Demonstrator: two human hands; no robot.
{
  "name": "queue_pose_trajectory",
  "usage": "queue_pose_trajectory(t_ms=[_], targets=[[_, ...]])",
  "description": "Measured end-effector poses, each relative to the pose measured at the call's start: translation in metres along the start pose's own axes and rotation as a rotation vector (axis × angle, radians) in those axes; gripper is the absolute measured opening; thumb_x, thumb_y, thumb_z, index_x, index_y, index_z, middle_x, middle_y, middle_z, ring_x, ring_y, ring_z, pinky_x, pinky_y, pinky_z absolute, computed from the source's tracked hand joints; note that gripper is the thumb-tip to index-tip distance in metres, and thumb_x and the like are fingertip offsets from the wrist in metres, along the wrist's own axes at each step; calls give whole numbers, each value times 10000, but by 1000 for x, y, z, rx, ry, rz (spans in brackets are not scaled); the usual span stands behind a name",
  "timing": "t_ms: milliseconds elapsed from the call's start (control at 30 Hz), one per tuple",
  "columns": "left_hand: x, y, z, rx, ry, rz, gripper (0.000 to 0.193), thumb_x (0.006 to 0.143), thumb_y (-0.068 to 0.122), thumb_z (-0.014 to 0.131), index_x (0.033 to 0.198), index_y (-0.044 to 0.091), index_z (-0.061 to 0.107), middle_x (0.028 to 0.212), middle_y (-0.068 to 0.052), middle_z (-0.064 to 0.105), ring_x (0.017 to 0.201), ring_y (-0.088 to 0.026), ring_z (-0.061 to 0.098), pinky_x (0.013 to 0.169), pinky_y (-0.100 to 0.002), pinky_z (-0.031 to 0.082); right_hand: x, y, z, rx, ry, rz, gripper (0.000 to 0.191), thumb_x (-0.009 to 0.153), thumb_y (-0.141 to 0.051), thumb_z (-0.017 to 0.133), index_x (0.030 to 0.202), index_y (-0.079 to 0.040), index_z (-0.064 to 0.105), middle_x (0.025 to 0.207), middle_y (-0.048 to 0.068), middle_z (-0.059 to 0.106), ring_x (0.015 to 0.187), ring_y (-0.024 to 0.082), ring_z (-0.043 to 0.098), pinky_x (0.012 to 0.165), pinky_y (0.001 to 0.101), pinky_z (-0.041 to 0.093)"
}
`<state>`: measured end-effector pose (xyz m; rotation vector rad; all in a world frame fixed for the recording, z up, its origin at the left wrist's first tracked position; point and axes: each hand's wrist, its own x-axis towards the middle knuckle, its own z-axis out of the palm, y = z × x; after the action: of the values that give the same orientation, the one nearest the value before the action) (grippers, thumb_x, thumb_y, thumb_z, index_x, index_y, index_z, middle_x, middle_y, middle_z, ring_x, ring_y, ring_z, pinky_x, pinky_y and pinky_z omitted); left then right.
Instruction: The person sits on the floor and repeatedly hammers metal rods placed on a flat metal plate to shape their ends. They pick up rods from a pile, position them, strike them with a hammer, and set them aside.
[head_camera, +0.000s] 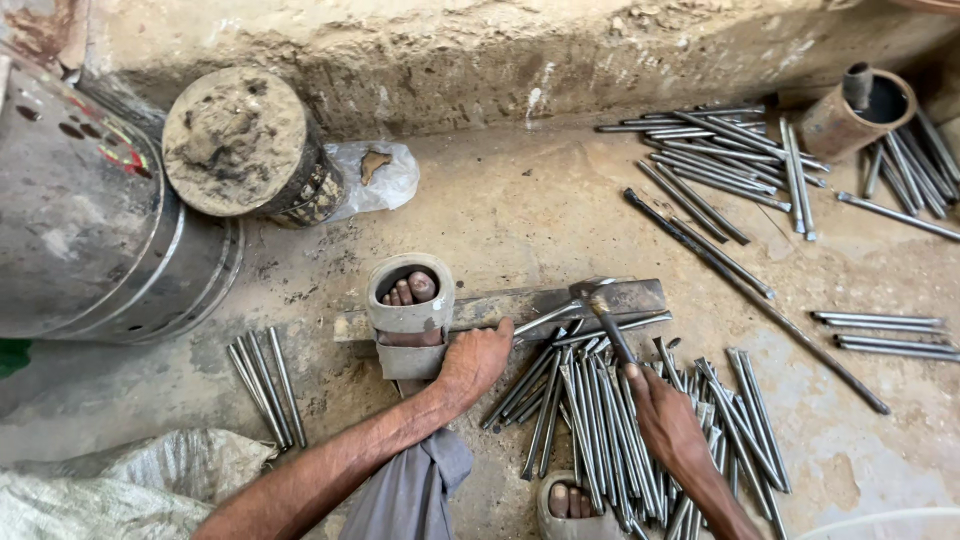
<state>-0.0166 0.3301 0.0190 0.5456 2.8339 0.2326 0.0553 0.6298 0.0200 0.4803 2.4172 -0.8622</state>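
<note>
My left hand (476, 362) grips one thin steel rod (545, 318) and holds it on a flat steel bar (520, 303) that lies on the concrete floor. In my right hand (665, 420) is a hammer (605, 318), its head resting over the rod's far end on the bar. My left foot in a grey sandal (410, 312) stands on the bar's left end. A heap of steel rods (640, 420) lies under and around my right hand.
A big metal drum (90, 220) lies at the left, with a dusty round can (240, 145) and a plastic bag (375, 175) behind it. More rods lie at far right (730, 160), right (885, 335) and near left (265, 385). A rusty tube (850, 115) stands back right. A sack (120, 485) lies front left.
</note>
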Motion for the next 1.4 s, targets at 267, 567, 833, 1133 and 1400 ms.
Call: queue_pose_trajectory(t_ms=[267, 567, 833, 1133, 1400], targets=[[7, -15, 25, -51, -33, -31, 121, 987, 94, 513, 1055, 3, 555, 741, -190, 738, 687, -347, 767, 574, -479, 617, -22, 6, 10, 327, 410, -300, 602, 1077, -538, 284, 1052, -25, 599, 615, 65, 513, 396, 112, 411, 259, 319, 352], [-8, -4, 4, 29, 71, 6, 119, 977, 117, 546, 1043, 19, 560, 729, -180, 735, 655, -347, 759, 533, -476, 612, 0, 46, 4, -77, 297, -281, 648, 1129, -552, 299, 1046, -27, 669, 618, 169, 621, 465, 170, 495, 480, 466, 457], [2, -3, 9, -9, -41, -17, 109, 1004, 84, 508, 1060, -3, 542, 703, -172, 723, 642, -330, 760, 535, -462, 618, -12, 33, 15, 79, 165, -19, 650, 1028, -584, 232, 1173, -73, 607, 531, 38, 479, 377, 133, 411, 290, 394, 386], [-9, -4, 1, -48, -9, -19, 113, 998, 89, 508, 1048, -2, 551, 727, -196, 730, 674, -355, 760, 565, -488, 616, -27, 2, 13, -1, 90, 35, 621, 1021, -589, 256, 1202, -97, 588, 519, 55, 529, 379, 142, 454, 304, 371, 412], [-2, -13, 15, -71, -44, -51, 127, 997, 93, 507, 1062, -9, 544, 737, -202, 731, 688, -360, 763, 564, -485, 618, -59, -3, -5, 300, 486, -449, 657, 1088, -574, 229, 875, -41, 547, 602, -4, 475, 403, 76, 423, 275, 302, 356]])
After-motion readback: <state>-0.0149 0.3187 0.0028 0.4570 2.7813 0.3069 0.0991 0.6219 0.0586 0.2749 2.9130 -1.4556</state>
